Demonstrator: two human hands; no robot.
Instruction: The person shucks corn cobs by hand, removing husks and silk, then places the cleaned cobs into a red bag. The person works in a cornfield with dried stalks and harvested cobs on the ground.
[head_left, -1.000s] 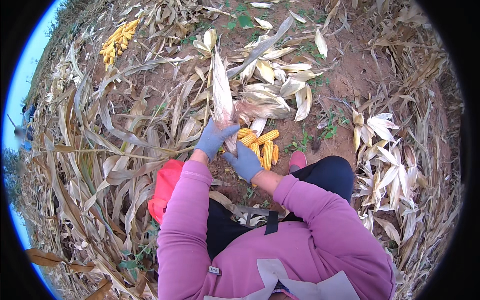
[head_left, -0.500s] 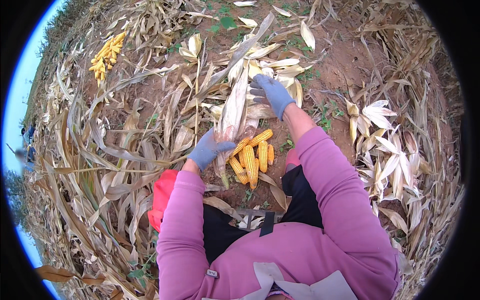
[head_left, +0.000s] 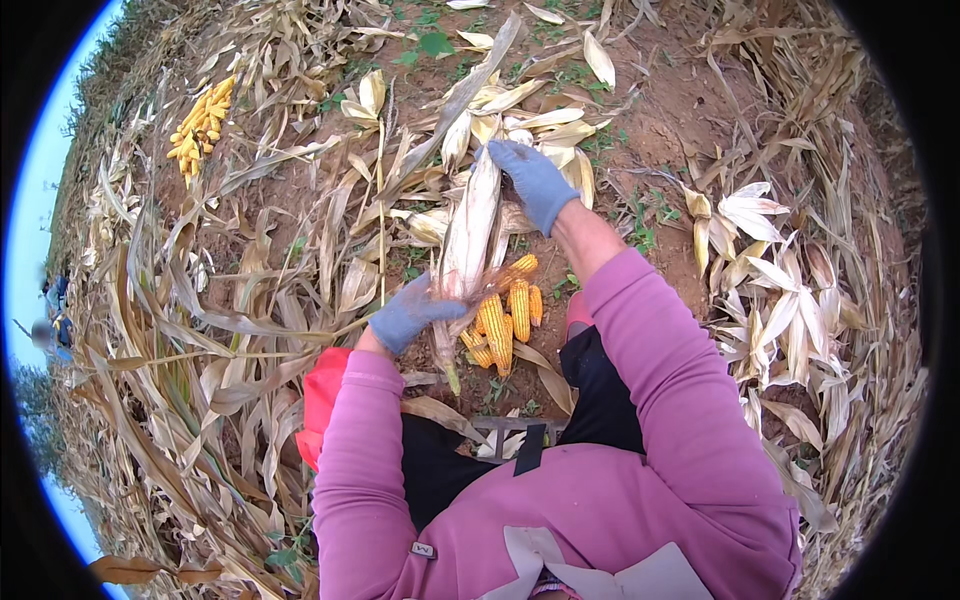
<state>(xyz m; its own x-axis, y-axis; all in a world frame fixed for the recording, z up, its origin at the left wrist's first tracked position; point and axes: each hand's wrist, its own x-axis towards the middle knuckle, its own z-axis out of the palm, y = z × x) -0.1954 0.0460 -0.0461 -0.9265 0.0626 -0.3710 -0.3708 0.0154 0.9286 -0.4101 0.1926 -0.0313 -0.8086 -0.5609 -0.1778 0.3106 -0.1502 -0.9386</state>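
Observation:
A long ear of corn in a pale dry husk [head_left: 468, 235] lies slanted in front of me, its green stalk end toward my body. My left hand [head_left: 410, 314], in a grey glove, is closed round its lower part. At the far tip of the husk, my right hand [head_left: 537, 185], gloved the same way, has its fingers bent against the tip; its thumb is mostly hidden. Just right of the stalk end sits a small pile of bare yellow corn cobs [head_left: 497, 325], partly covered by the husk and brownish silk.
Peeled husks [head_left: 790, 310] lie on the right, and dry stalks and leaves [head_left: 230, 330] spread on the left. Another heap of yellow cobs [head_left: 202, 128] is at the far left. Something red [head_left: 322, 400] is beside my left forearm. Blurry figures [head_left: 57, 310] show at the left rim.
My right hand's spread fingers have moved left and bent onto the husk's tip. The ear has shifted slightly, and my left hand is still holding its lower part.

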